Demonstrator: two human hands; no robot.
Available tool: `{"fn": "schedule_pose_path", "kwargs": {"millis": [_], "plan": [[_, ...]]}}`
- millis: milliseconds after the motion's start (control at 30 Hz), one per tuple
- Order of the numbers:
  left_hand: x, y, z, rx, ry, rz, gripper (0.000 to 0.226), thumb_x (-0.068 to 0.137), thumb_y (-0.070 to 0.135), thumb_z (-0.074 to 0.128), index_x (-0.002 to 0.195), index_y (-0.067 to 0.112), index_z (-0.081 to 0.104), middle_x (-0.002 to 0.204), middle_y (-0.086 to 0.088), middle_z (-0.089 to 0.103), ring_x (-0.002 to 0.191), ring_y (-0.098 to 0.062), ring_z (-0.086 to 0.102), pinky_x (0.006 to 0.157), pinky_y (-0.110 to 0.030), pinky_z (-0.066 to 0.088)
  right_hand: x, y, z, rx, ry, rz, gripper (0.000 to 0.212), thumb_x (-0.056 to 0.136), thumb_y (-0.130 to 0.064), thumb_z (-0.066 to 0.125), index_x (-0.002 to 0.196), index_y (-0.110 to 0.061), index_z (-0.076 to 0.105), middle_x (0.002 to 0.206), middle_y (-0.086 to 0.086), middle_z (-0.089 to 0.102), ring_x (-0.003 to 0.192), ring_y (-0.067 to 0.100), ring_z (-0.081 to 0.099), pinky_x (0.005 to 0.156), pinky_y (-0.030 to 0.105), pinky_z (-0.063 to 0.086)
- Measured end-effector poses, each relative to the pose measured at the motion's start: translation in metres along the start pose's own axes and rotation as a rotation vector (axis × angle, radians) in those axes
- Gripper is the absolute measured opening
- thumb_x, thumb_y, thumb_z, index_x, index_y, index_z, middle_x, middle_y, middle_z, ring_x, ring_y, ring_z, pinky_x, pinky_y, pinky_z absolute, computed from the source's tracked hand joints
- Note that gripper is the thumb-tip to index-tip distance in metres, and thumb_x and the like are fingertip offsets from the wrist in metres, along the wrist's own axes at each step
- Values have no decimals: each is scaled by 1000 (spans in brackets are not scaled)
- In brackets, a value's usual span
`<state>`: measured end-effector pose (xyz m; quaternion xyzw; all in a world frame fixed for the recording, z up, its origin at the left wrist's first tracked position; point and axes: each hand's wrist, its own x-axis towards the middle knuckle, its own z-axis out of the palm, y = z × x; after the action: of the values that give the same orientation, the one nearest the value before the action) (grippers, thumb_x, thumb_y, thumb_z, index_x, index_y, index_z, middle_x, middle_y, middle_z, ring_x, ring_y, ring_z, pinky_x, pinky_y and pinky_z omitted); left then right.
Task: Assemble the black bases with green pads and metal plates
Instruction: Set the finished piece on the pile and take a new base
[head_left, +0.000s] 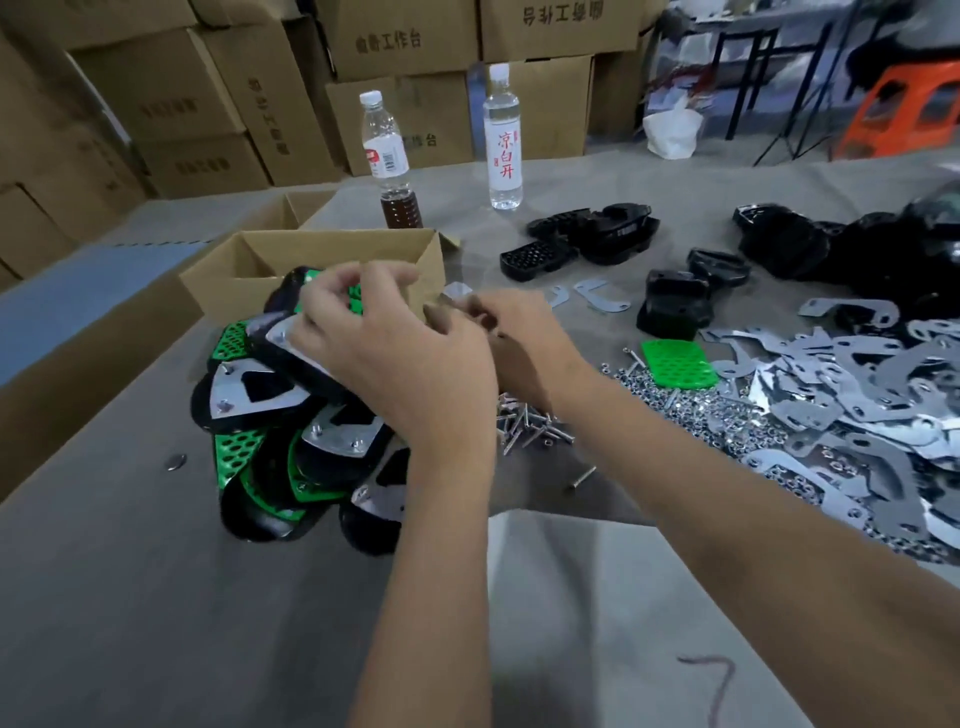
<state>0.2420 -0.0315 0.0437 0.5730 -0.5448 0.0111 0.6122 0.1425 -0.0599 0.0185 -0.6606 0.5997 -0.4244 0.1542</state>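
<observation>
Right now the work centres on one part-built unit (306, 332), a black base with a green pad and a metal plate showing on it, held up just above the heap of finished units (291, 441). The left hand (395, 358) has its fingers curled over the top of this unit, so its grip is closed round it. The right hand (519, 338), just right of the unit, has its fingers drawn together at the fingertips, seemingly pinching something small; motion blur hides what it is.

The step in hand is probably fixing the plate down. To do it well, keep the unit steady in the left hand, plate holes lined up, and feed the fastener in straight rather than at a slant.

Further right of the unit lie loose screws (530, 426), then a spread of nuts (691, 405), a spare green pad (678, 362), and the pile of metal plates (852, 384). Bare black bases (587, 236) sit beyond those on the worktop (156, 597). An open cardboard box (311, 260) stands directly behind the unit.
</observation>
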Motion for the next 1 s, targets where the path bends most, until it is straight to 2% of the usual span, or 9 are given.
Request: {"fn": "schedule_pose_path", "kwargs": {"millis": [100,200,367,467,600,667,767,867,1000], "plan": [[-13,17,42,-149,-180,-91,24,78,2,69,91,22,63,116,1,53,114,-19,39,93,-14,32,32,42,-17,-157,-2,146,26,99,-31,60,88,-13,75,83,6,72,84,25,67,72,39,51],[-15,19,87,-143,-417,-333,26,85,4,64,96,26,58,123,3,54,126,-22,42,97,-26,37,78,76,-25,-570,-151,206,36,101,-38,57,119,-9,67,119,17,68,117,35,58,98,39,41],[-6,7,137,-158,-504,-576,22,87,4,62,92,24,54,119,-4,59,119,-26,52,96,-43,49,135,120,-18,-605,-206,417,77,93,-58,65,156,-25,35,161,18,22,149,39,14,114,57,31],[0,3,157,-179,-505,-633,30,87,6,62,80,30,45,113,-1,61,111,-25,56,88,-39,49,155,139,-15,-590,-321,473,88,92,-64,63,162,-43,15,172,13,-9,157,40,-7,121,61,16],[6,-4,174,-218,-476,-697,23,88,6,60,86,28,52,111,0,61,83,-11,52,65,-25,37,155,150,-9,-604,-214,396,58,94,-57,60,147,-42,42,160,18,24,145,45,21,114,56,25],[6,-9,178,-241,-454,-742,18,87,7,59,97,22,58,114,-4,63,90,-18,57,70,-28,43,145,142,-11,-580,-168,365,49,92,-56,63,135,-35,53,142,17,40,129,43,33,107,51,33],[11,-14,170,-248,-470,-784,15,89,13,59,100,23,56,116,-7,63,100,-25,64,80,-40,58,112,123,-32,-384,-102,299,68,82,-56,78,138,-30,51,134,13,51,125,38,39,108,45,38],[16,-11,157,-247,-703,-792,20,92,28,61,110,18,60,117,-15,69,105,-34,69,90,-53,60,57,98,-69,-153,-37,62,88,69,-33,91,145,-23,49,135,4,55,129,29,43,113,38,35],[-18,24,131,-549,-1219,-871,39,95,51,67,117,19,70,102,-5,80,87,-24,79,59,-39,63,-26,85,-115,88,-197,-15,100,70,-8,87,156,-22,38,151,-1,46,141,14,42,118,29,34]]}}
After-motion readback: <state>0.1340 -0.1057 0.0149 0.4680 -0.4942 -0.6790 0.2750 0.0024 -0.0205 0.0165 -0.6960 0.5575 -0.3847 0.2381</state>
